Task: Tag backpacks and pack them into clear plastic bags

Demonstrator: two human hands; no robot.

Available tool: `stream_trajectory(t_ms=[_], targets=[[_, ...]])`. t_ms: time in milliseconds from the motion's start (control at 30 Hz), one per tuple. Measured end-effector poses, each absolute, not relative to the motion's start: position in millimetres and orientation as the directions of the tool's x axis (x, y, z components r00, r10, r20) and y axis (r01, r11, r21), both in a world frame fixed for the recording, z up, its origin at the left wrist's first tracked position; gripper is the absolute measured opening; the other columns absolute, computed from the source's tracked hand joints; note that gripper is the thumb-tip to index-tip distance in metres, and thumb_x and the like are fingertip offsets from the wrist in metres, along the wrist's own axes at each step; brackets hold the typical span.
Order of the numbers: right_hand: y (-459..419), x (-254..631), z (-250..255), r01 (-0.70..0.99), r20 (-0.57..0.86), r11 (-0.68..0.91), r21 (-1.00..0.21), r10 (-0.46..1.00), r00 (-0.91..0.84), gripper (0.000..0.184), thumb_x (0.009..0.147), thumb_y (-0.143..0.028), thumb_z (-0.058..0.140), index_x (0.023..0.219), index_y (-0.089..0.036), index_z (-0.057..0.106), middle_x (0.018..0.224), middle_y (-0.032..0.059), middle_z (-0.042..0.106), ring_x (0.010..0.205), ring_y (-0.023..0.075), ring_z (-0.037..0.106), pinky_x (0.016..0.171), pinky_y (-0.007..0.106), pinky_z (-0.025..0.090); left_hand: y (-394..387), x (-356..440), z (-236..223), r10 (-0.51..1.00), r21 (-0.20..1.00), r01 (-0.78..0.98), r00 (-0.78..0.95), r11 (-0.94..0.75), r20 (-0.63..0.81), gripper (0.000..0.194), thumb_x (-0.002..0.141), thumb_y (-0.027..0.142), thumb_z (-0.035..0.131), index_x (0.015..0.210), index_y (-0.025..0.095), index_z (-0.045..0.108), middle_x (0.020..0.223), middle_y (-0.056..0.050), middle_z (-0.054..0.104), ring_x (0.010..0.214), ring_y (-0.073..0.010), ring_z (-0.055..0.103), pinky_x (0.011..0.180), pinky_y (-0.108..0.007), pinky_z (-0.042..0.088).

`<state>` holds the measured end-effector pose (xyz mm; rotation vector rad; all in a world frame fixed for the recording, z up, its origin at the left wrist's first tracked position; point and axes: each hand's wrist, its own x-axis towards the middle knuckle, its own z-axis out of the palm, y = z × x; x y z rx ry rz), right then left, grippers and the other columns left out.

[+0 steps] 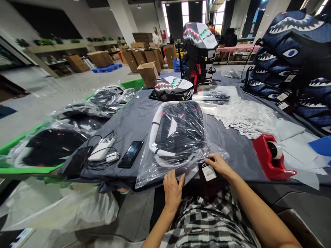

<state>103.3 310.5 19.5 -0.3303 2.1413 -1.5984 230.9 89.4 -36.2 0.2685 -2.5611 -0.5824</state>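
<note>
A black backpack with white straps (179,132) lies inside a clear plastic bag (155,172) on the grey table cover (124,127). My right hand (218,164) pinches the bag's lower edge, just above a dark strap carrying a white barcode tag (209,173). My left hand (173,191) sits at the bag's near corner with its fingers spread, and it grips nothing I can see. Part of the backpack's lower end is hidden by crumpled plastic.
A smartphone (130,154) and a white power bank with cables (101,149) lie left of the bag. A red tape dispenser (271,157) stands right, near a heap of white tags (245,119). Shark-print backpacks (292,44) are stacked far right; cardboard boxes (139,57) stand behind.
</note>
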Motion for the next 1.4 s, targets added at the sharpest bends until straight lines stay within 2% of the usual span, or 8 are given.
stream_trajectory(t_ms=[167, 267, 433, 533, 733, 833, 933, 1400], targets=[[317, 106, 26, 0.299, -0.327, 0.131, -0.945, -0.420, -0.847, 0.056, 0.061, -0.066, 0.078, 0.079, -0.015, 0.064, 0.066, 0.0009, 0.066, 0.058, 0.0141, 0.056, 0.057, 0.025, 0.041, 112, 224, -16, -0.120, 0.584, 0.047, -0.963, 0.810, 0.243, 0.009, 0.093, 0.024, 0.053, 0.089, 0.020, 0.061, 0.082, -0.004, 0.063, 0.078, -0.0227, 0.059, 0.073, -0.037, 0.048], [319, 112, 26, 0.341, -0.344, 0.086, -0.936, -0.424, -0.838, 0.057, 0.059, -0.065, 0.081, 0.081, -0.015, 0.064, 0.069, 0.0017, 0.066, 0.059, 0.0146, 0.058, 0.058, 0.026, 0.043, 122, 229, -2, -0.041, 0.590, 0.127, -0.964, 0.797, 0.262, 0.014, 0.093, 0.022, 0.055, 0.079, 0.020, 0.059, 0.079, -0.003, 0.062, 0.077, -0.0213, 0.059, 0.070, -0.034, 0.048], [323, 114, 26, 0.195, -0.254, 0.197, -0.961, -0.342, -0.905, 0.049, 0.066, -0.059, 0.079, 0.084, -0.016, 0.065, 0.067, -0.0001, 0.063, 0.061, 0.0145, 0.056, 0.056, 0.024, 0.040, 122, 229, 3, -0.084, 0.500, 0.211, -0.860, 0.840, 0.503, 0.026, 0.095, 0.029, 0.057, 0.117, 0.018, 0.061, 0.112, -0.013, 0.067, 0.105, -0.0278, 0.062, 0.092, -0.045, 0.050], [325, 113, 28, 0.051, -0.134, 0.269, -0.962, -0.301, -0.944, 0.042, 0.070, -0.055, 0.076, 0.081, -0.017, 0.064, 0.067, -0.0004, 0.061, 0.064, 0.0147, 0.055, 0.059, 0.024, 0.040, 120, 221, -4, -0.141, 0.658, 0.130, -0.929, 0.742, 0.343, 0.043, 0.089, 0.038, 0.064, 0.124, 0.015, 0.058, 0.117, -0.015, 0.068, 0.107, -0.0299, 0.065, 0.091, -0.045, 0.053], [318, 123, 29, 0.131, -0.187, 0.165, -0.978, -0.391, -0.901, 0.045, 0.072, -0.056, 0.071, 0.091, -0.017, 0.061, 0.077, 0.0018, 0.065, 0.069, 0.0177, 0.060, 0.065, 0.028, 0.047, 133, 210, 2, -0.190, 0.987, -0.096, -0.979, 0.130, -0.071, 0.030, 0.079, 0.048, 0.069, 0.078, 0.019, 0.065, 0.083, -0.005, 0.069, 0.082, -0.0219, 0.067, 0.077, -0.032, 0.054], [310, 133, 21, 0.121, -0.201, 0.236, -0.964, -0.355, -0.913, 0.039, 0.076, -0.053, 0.067, 0.091, -0.018, 0.058, 0.076, 0.0017, 0.065, 0.069, 0.0187, 0.061, 0.064, 0.029, 0.047, 150, 217, 4, -0.009, 0.847, -0.346, -0.924, -0.404, -0.381, 0.045, 0.066, 0.053, 0.083, 0.087, 0.018, 0.063, 0.075, -0.003, 0.071, 0.070, -0.0201, 0.069, 0.070, -0.031, 0.055], [307, 142, 11, -0.032, -0.127, 0.554, -0.832, -0.247, -0.961, 0.021, 0.079, -0.039, 0.065, 0.083, -0.020, 0.056, 0.070, 0.0018, 0.062, 0.067, 0.0200, 0.061, 0.063, 0.029, 0.045, 161, 228, -1, 0.100, 0.659, -0.442, -0.867, -0.609, -0.489, 0.060, 0.057, 0.046, 0.092, 0.102, 0.019, 0.063, 0.075, -0.002, 0.073, 0.066, -0.0193, 0.071, 0.069, -0.030, 0.056], [323, 158, -7, -0.357, 0.351, 0.847, -0.394, -0.220, -0.910, 0.040, 0.092, -0.036, 0.060, 0.127, -0.018, 0.057, 0.119, 0.0178, 0.064, 0.110, 0.0327, 0.060, 0.091, 0.046, 0.050, 166, 248, -23, 0.156, 0.721, -0.483, -0.867, -0.496, -0.473, 0.055, 0.065, 0.060, 0.083, 0.095, 0.015, 0.075, 0.078, -0.003, 0.072, 0.066, -0.0144, 0.061, 0.066, -0.025, 0.048]])
